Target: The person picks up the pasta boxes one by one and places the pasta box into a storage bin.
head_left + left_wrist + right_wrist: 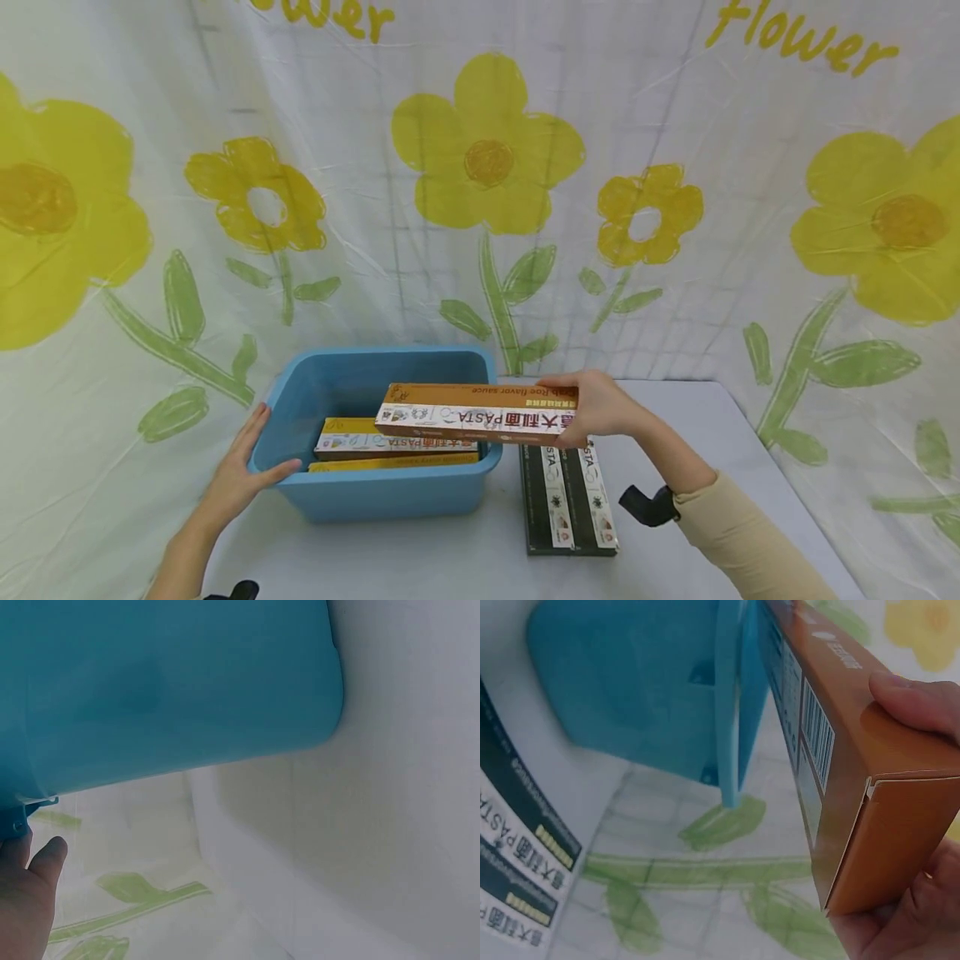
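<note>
My right hand [600, 410] grips one end of an orange-brown and white pasta box [472, 414], thumb on one side and fingers on the other. The box hangs level over the right rim of a blue plastic bin [390, 497]. Close up in the right wrist view, the pasta box [885, 847] shows its plain end and a barcode. At the bin's left rim, my left hand [238, 479] rests with fingers spread and fairly straight. Inside the bin lie a yellow-and-white pasta box [352, 443] and another yellow box [393, 462], partly hidden by the front wall.
Two black pasta boxes [558, 508] lie side by side on the white table [675, 500], right of the bin. A flower-printed curtain [360, 275] hangs behind the table.
</note>
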A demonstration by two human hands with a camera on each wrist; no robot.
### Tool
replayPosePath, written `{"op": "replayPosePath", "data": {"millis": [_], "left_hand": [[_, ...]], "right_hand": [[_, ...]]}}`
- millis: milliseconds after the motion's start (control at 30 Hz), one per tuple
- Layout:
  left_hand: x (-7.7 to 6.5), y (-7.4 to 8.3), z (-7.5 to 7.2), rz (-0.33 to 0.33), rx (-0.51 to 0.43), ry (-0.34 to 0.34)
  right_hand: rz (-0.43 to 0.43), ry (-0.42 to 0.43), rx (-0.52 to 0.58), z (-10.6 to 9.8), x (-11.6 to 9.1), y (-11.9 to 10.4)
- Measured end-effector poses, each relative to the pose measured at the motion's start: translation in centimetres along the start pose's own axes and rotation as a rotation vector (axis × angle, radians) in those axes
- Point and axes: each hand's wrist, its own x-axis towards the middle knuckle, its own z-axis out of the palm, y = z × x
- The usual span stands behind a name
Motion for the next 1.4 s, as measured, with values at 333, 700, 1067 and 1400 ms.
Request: {"op": "replayPosePath", "data": {"millis": [333,700,1067,1400], "left_hand": [[-0.1,-0.1,0.1,0.004,0.005,0.005],[-0.3,-0.2,0.0,0.023,0.047,0.013],[0.2,0.2,-0.1,0.053,0.169,0.011],[0.0,0.3,-0.1,0.058,0.151,0.021]], "right_hand": [[-0.057,-0.132,-0.040,1.7,4.1,-1.8],[-0.052,-0.214,-0.043,4.1,7.3,-3.1],[-0.052,-0.231,-0.005,5.9,9.0,-3.3],[-0.042,-0.232,-0.030,7.2,10.2,-3.5]]}}
